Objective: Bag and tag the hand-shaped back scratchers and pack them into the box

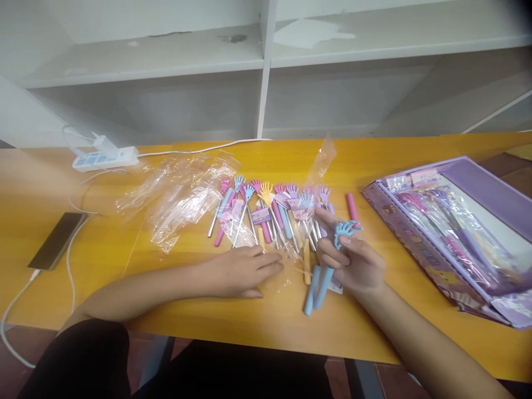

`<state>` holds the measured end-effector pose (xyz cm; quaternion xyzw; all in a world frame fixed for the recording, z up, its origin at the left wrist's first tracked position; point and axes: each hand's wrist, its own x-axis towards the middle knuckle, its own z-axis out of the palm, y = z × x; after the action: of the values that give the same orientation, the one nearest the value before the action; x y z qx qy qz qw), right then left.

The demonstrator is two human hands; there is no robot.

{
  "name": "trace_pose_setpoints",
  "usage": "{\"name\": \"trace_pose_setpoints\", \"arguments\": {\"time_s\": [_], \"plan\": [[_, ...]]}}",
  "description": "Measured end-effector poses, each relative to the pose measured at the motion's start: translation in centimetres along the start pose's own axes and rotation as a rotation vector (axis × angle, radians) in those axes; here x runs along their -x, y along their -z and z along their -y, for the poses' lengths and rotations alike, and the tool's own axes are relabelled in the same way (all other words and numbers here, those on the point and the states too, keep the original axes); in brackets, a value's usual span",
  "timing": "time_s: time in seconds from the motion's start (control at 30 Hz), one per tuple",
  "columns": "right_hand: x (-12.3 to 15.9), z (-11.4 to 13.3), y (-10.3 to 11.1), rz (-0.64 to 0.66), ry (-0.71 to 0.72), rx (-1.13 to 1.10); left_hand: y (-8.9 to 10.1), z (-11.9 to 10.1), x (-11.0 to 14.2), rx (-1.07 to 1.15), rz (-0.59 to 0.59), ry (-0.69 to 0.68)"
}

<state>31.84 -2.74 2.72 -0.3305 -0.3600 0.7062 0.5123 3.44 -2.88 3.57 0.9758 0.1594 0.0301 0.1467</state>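
My right hand [353, 263] is closed round a blue hand-shaped back scratcher [343, 233], its claw end poking up above my fingers and its blue handle [322, 288] hanging toward the table edge. My left hand [245, 271] lies flat, fingers stretched, on a clear plastic sleeve [272, 252] on the yellow table [270, 321]. Just beyond both hands lies a row of several pink, blue, yellow and purple scratchers [270, 213], some in clear sleeves.
Empty clear sleeves [178, 194] lie at the left. A purple display box [457, 238] with packed scratchers sits at the right. A power strip [106, 158], a white cable and a phone [58, 241] lie at the far left. White shelves stand behind the table.
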Motion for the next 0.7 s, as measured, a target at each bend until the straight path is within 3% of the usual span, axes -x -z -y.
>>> {"name": "trace_pose_setpoints", "arguments": {"time_s": [0.13, 0.23, 0.37, 0.5, 0.6, 0.7], "plan": [[-0.1, 0.3, -0.2, -0.036, -0.009, 0.074, -0.4, 0.0, -0.1, -0.078, -0.015, -0.014], [-0.1, 0.2, -0.2, -0.042, -0.026, 0.057, 1.0, -0.2, 0.1, -0.078, -0.011, -0.011], [-0.3, 0.2, 0.1, -0.054, -0.034, 0.016, 5.3, -0.8, 1.0, 0.101, -0.019, -0.011], [-0.3, 0.3, 0.3, -0.079, -0.028, -0.024, 10.8, -1.0, 3.1, 0.265, -0.069, 0.095], [-0.3, 0.3, 0.3, -0.084, -0.024, -0.008, 14.2, -1.1, 5.7, 0.305, -0.190, 0.199], [-0.3, 0.3, 0.3, -0.079, -0.018, 0.040, 16.0, -1.7, 9.2, 0.187, -0.417, 0.398]]}}
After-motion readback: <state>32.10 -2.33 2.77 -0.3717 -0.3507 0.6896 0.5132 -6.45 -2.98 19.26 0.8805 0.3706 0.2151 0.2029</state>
